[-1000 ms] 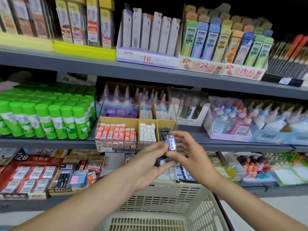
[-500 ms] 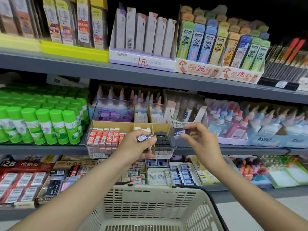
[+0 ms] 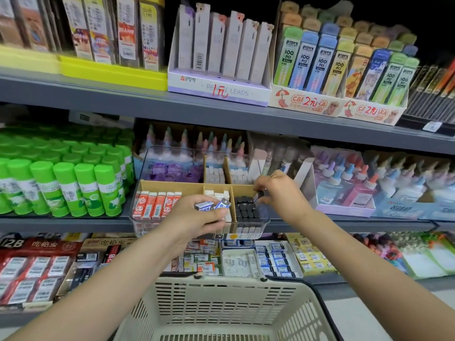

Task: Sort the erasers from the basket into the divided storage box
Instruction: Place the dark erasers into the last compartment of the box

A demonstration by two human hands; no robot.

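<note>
The left hand (image 3: 197, 217) grips two blue-and-white wrapped erasers (image 3: 213, 205), fingers curled round them, in front of the divided storage box (image 3: 147, 187) on the middle shelf (image 3: 61, 223). The right hand (image 3: 278, 190) reaches over the box's right compartment, fingertips pinched together above the black erasers (image 3: 246, 209); whether they hold anything cannot be told. Red-sleeved erasers (image 3: 154, 205) fill the left compartment. The cream basket (image 3: 221, 306) sits near, below both forearms. Green glue sticks (image 3: 61, 188) stand left of the box.
</note>
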